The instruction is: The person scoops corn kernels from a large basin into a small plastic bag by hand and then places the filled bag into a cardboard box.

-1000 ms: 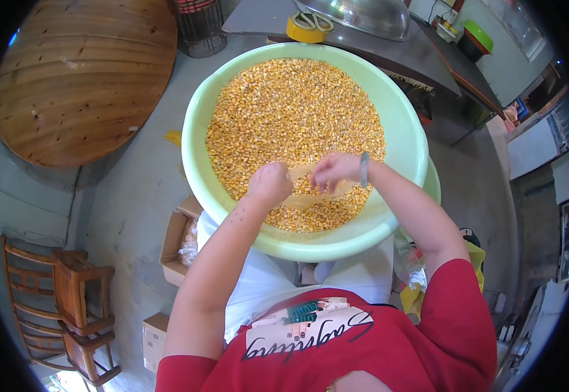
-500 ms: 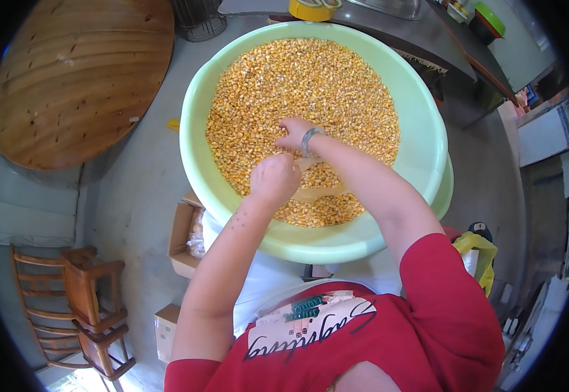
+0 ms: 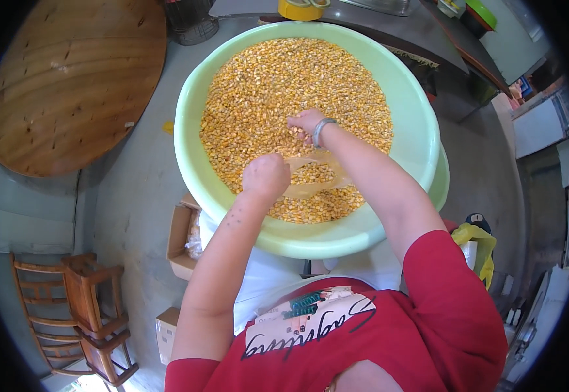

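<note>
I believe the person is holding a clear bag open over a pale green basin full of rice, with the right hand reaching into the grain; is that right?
Not quite: the pale green basin holds yellow corn kernels, not rice, as the head view shows. The rest stands: the left hand holds the clear bag and the right hand reaches into the grain.

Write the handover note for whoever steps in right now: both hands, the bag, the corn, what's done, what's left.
Left hand: closed grip on the rim of the clear plastic bag, holding its mouth open over the kernels.
Right hand: down in the corn kernels, fingers curled; wrist wears a bracelet.
Both sit inside the green basin.
Done: the bag holds some kernels.
Left: most kernels lie loose in the basin; the bag is far from full.
</note>
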Motion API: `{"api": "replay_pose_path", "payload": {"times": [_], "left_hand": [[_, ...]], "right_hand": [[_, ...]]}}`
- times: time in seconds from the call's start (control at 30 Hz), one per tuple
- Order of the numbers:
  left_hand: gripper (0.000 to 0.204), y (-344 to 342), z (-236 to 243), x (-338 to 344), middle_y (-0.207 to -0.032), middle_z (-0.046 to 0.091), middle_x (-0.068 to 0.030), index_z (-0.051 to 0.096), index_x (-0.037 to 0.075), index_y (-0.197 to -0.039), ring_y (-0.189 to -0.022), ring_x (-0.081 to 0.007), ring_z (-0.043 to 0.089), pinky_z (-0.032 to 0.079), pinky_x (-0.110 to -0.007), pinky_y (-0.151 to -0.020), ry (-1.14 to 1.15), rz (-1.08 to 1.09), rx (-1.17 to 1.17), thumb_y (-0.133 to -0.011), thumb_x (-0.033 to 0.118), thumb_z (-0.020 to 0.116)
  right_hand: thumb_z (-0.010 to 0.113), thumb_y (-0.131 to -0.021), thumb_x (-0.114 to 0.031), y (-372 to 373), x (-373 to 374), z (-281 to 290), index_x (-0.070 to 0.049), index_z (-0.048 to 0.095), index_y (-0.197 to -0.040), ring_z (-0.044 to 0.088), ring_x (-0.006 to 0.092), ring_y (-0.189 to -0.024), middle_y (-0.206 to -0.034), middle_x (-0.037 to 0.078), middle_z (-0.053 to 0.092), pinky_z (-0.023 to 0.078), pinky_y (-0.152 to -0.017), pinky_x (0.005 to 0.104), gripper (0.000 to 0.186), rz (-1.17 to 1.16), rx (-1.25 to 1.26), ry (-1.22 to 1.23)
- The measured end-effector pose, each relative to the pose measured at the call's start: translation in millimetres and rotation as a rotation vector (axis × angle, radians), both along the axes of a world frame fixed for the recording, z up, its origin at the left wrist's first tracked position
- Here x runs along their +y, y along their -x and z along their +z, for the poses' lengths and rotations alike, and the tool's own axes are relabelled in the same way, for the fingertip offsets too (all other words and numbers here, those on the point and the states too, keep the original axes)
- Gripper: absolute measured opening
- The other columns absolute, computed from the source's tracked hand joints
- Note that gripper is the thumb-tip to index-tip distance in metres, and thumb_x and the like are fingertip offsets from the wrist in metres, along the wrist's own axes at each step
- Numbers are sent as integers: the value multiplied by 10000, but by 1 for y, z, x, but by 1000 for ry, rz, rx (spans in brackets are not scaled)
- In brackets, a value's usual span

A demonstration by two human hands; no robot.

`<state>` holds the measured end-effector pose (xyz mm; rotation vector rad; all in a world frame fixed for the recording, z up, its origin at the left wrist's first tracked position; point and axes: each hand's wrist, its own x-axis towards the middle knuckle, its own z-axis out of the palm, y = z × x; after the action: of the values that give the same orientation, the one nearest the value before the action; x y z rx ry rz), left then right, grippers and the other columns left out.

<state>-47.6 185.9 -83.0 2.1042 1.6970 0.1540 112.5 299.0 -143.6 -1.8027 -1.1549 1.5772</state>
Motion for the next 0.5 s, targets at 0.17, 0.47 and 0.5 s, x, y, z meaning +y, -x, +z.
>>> {"api": "replay_pose_path", "payload": {"times": [0.17, 0.47, 0.5], "left_hand": [[277, 1, -5, 3, -792, 614, -195, 619, 25, -771, -775, -342, 599, 473, -425, -719, -8, 18, 32, -810, 259, 475], [251, -2, 4, 2, -836, 621, -193, 618, 27, -794, -808, -348, 601, 476, -429, -726, -73, 68, -12, -819, 214, 453], [261, -2, 3, 1, -839, 620, -195, 616, 23, -796, -813, -348, 599, 473, -431, -730, -76, 65, -11, -824, 218, 445]], "right_hand": [[584, -831, -304, -20, -28, 64, -72, 520, -646, 322, 60, -360, -511, -36, 406, 245, -327, 225, 303, 73, 262, 76], [593, -761, -248, 5, -90, 55, -53, 640, -756, 466, 137, -435, -565, 42, 542, 371, -397, 282, 201, 624, -279, -36], [568, -746, -218, 9, -96, 37, -40, 643, -688, 492, 167, -459, -569, 73, 557, 389, -426, 305, 201, 620, -339, -153]]}}
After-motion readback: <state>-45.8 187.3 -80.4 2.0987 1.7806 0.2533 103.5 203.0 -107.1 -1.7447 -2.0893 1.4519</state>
